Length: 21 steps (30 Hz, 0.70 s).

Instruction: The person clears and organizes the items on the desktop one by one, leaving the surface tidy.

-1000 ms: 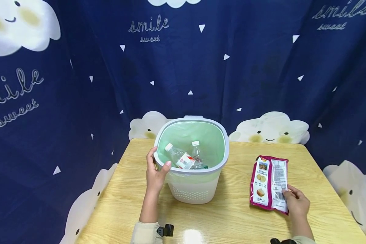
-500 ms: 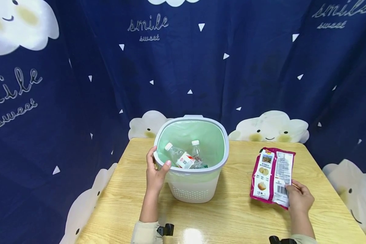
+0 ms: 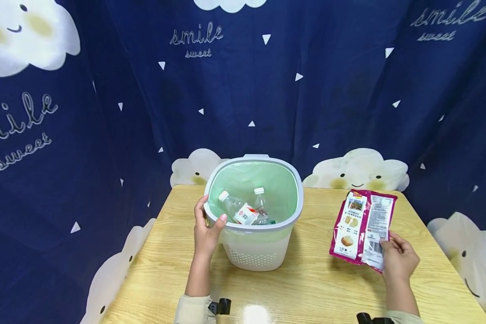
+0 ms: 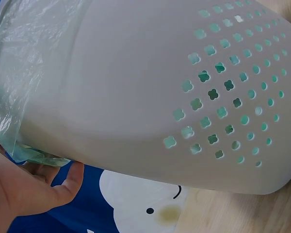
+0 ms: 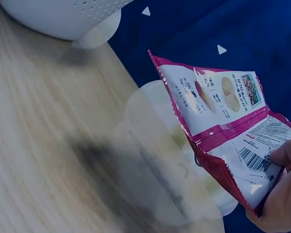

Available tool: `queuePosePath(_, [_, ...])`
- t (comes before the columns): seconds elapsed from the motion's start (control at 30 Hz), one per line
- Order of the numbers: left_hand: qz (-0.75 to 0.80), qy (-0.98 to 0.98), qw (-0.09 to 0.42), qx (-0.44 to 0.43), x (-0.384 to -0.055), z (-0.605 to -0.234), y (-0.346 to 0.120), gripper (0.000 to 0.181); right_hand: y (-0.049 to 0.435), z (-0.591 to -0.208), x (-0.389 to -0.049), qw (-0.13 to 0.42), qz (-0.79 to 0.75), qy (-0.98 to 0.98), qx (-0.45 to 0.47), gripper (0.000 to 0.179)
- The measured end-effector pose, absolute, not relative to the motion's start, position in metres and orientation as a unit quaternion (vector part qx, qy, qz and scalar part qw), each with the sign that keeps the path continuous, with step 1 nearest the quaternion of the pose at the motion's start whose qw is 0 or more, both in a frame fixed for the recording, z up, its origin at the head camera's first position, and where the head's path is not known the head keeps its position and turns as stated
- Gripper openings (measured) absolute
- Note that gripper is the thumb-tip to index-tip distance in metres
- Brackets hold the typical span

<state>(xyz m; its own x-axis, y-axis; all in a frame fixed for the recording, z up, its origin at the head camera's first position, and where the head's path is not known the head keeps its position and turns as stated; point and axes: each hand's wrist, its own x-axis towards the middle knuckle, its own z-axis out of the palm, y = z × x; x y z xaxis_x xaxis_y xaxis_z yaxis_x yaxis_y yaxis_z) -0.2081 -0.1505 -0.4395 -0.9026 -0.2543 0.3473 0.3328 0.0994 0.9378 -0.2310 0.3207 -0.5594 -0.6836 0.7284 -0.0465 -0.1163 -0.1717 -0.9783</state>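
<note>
A white waste bin [image 3: 254, 256] with a pale rim stands on the table, lined with a green plastic bag [image 4: 34, 63]. My left hand [image 3: 207, 231] grips its rim at the near left; in the left wrist view, fingers [image 4: 70, 187] curl near the bag's edge. Inside lie a clear bottle with a red-and-white label [image 3: 245, 213] and another clear bottle [image 3: 261, 202], both white-capped. My right hand [image 3: 399, 258] pinches a magenta-and-white chip bag [image 3: 362, 227] by its lower right edge. The bag is tilted above the table, its printed back showing, thumb across it near the barcode.
The wooden table [image 3: 308, 292] spreads around the bin, with its far edge just behind it. A dark blue curtain [image 3: 243, 90] with clouds and white triangles hangs at the back and sides. The bag's shadow falls on the tabletop.
My right hand has raised the chip bag off the table and shifted it slightly away and to the right, tilting it. My left hand and the bin have stayed in place.
</note>
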Motion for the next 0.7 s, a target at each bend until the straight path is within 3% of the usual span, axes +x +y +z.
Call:
queuePosePath(0.2, [-0.669,-0.711,0.217,-0.025,-0.208,-0.440,-0.151,0.070,0.288,-0.507,-0.213,0.308,0.737,-0.540,-0.264,0.028])
queuePosePath(0.53, [-0.666,-0.713,0.216,-0.023,-0.207,-0.439,-0.150,0.070,0.340,-0.567,-0.260,0.322,0.761,-0.522,-0.211,0.034])
queuePosePath(0.7, [-0.667,-0.713,0.216,-0.026,-0.208,-0.439,-0.151,0.070,0.319,-0.528,-0.252,0.324,0.785,-0.488,-0.204,0.028])
